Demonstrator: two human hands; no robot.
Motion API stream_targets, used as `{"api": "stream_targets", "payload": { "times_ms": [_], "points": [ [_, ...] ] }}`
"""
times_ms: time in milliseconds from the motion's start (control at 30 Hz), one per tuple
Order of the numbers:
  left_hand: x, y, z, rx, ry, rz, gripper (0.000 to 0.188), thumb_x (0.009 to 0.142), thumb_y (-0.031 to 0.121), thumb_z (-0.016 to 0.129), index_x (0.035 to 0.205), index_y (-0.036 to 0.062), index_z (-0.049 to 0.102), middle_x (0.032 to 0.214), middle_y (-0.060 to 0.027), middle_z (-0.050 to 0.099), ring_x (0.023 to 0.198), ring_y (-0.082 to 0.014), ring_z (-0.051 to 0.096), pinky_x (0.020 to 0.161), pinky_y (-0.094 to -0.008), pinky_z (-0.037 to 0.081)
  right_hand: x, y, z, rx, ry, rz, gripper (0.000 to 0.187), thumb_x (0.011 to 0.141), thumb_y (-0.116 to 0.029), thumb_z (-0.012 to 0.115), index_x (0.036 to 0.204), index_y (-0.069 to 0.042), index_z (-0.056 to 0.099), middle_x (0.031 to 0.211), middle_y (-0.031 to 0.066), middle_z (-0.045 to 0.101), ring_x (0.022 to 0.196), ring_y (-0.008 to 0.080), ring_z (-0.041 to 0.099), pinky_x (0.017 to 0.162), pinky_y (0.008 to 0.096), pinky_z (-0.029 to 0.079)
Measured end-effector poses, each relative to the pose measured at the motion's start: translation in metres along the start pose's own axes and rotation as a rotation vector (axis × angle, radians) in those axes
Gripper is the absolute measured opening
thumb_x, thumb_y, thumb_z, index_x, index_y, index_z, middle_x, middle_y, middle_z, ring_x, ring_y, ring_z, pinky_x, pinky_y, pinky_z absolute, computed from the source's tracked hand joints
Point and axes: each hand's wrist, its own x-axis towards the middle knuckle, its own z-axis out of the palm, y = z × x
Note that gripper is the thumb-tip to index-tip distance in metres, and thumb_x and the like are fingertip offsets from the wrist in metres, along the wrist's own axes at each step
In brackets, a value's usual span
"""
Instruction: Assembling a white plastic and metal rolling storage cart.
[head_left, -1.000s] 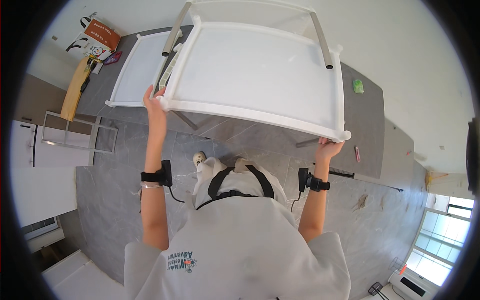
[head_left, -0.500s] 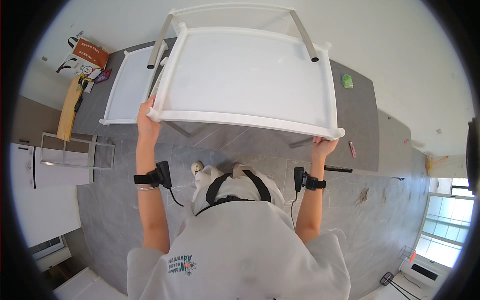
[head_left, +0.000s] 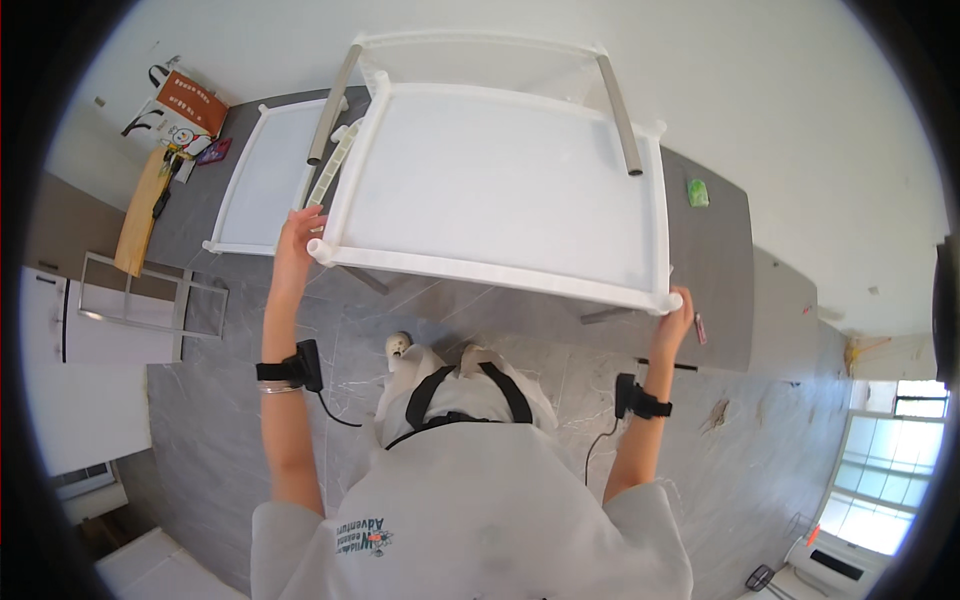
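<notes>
A white rack (head_left: 500,185) with a flat panel, rounded corner joints and grey tube legs stands tilted over the grey table. Two hollow grey tubes (head_left: 620,120) show their ends at its far side. Beside its near left corner is my left hand (head_left: 296,240), open, the fingers stretched along the outer edge. At the near right corner my right hand (head_left: 676,318) is closed around the joint, with part of its fingers hidden. A second white panel frame (head_left: 265,180) lies to the left, and a ribbed white strip (head_left: 335,165) shows between the two.
The grey table (head_left: 712,240) carries a green packet (head_left: 698,192) and a small pink item (head_left: 700,328) at right. A printed bag (head_left: 180,110) and a wooden board (head_left: 143,215) are at far left. A metal frame (head_left: 150,320) stands left, over the tiled floor.
The rack has shifted slightly nearer in the picture. My left hand's fingers have come off its corner and spread. My right hand has moved outward, from under the edge to the corner's outer side.
</notes>
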Motion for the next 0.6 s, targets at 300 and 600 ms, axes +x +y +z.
{"api": "stream_targets", "payload": {
  "times_ms": [300,600],
  "points": [
    [0.064,0.071,-0.041,0.467,0.007,0.054,0.042,0.094,0.040,0.035,0.107,0.0052,0.054,0.095,-0.0065,0.060,0.080,-0.0127,0.057,0.075,-0.0259,0.043,0.034,-0.136,0.021,-0.228,-0.108,0.017,0.017,0.089,-0.013,0.047,0.079,-0.002,0.053,0.068,0.0035,0.053,0.061,0.0115,0.053,0.060,0.0242,0.044],
    [0.176,0.088,-0.037,0.605,-0.138,0.057,0.038,0.093,0.039,0.038,0.106,0.0064,0.053,0.091,-0.0048,0.059,0.075,-0.0123,0.056,0.069,-0.0253,0.041,0.062,-0.244,0.126,-0.422,-0.338,0.152,0.016,0.089,-0.020,0.047,0.088,-0.005,0.054,0.075,0.0020,0.055,0.067,0.0103,0.053,0.063,0.0232,0.042]
  ]
}}
